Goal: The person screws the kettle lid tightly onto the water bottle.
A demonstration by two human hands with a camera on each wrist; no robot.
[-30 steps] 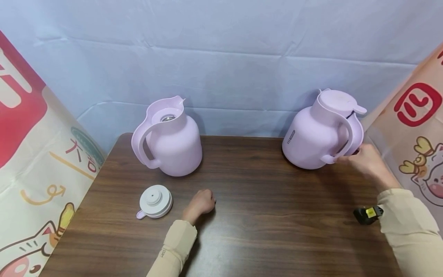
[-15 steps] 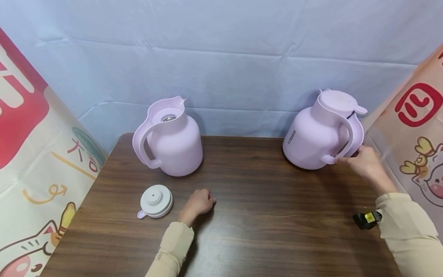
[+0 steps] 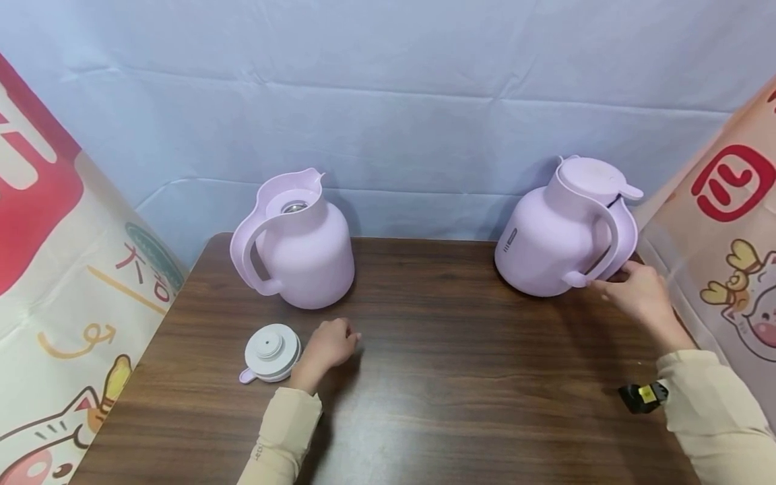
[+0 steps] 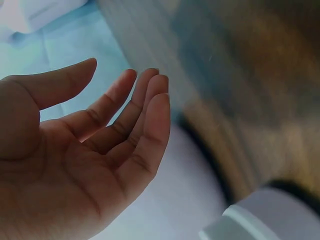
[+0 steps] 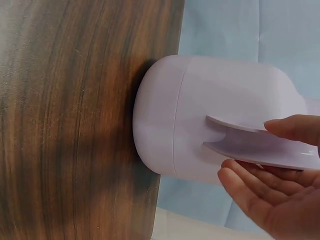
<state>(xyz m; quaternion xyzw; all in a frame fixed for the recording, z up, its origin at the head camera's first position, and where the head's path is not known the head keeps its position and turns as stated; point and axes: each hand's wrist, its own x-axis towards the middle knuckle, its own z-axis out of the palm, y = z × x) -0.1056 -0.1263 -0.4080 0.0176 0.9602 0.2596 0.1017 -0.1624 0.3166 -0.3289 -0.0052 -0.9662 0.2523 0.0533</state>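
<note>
While upright, lidded jug point(image 3: 536, 250), handle point(image 3: 613, 230) rightward.

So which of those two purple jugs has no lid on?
The left jug, behind the loose white lid: its mouth is uncovered. The right jug, with the right hand at its handle, has a lid on.

The lidded jug point(image 3: 539, 242) and open jug point(image 3: 315, 263) look like smooth matt plastic, with shiny metal point(image 3: 295, 207) inside the open one. The stopper point(image 3: 269, 347) looks plastic too; the wood-grain surface point(image 3: 448, 391) has a soft sheen, and the creased backdrop point(image 3: 388, 141) looks like cloth.
</note>
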